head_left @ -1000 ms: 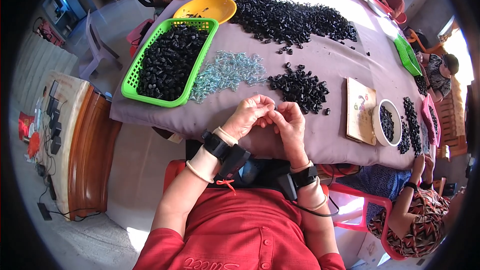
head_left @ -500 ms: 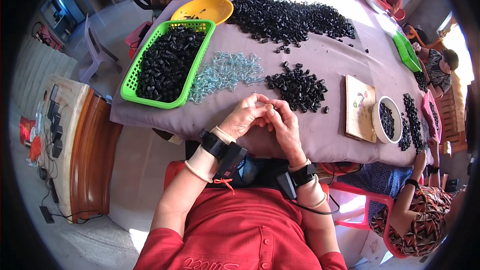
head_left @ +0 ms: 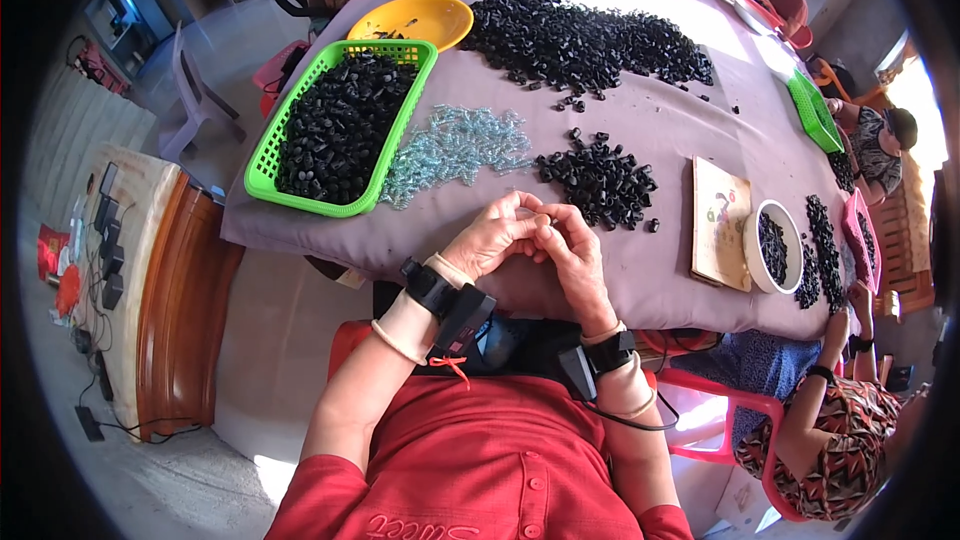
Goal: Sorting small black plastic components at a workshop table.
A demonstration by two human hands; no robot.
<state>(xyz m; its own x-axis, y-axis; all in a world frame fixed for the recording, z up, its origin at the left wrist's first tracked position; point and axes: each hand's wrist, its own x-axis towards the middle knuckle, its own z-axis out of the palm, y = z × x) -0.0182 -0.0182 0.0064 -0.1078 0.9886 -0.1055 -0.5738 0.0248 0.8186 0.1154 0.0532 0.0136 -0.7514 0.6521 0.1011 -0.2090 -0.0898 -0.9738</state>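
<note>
My left hand (head_left: 497, 235) and my right hand (head_left: 573, 255) meet above the near edge of the cloth-covered table (head_left: 640, 275). The fingertips of both are pinched together on something small, mostly hidden by the fingers; a dark speck shows between them. Just beyond my hands lies a small heap of short black caps (head_left: 598, 180). To its left spreads a pile of small clear bluish glass-like pieces (head_left: 455, 145). A green plastic basket (head_left: 256, 175) full of black caps stands farther left.
A yellow plate (head_left: 440, 25) sits behind the basket, near a large heap of black caps (head_left: 580, 40). At right are a booklet (head_left: 720, 225), a white bowl (head_left: 790, 275) and a pink basket (head_left: 862, 265). A co-worker (head_left: 820, 420) sits close by on the right; others sit farther along.
My hands stay pinched together, with the fingers shifting slightly. The whole view has moved a little; the things on the table lie as before.
</note>
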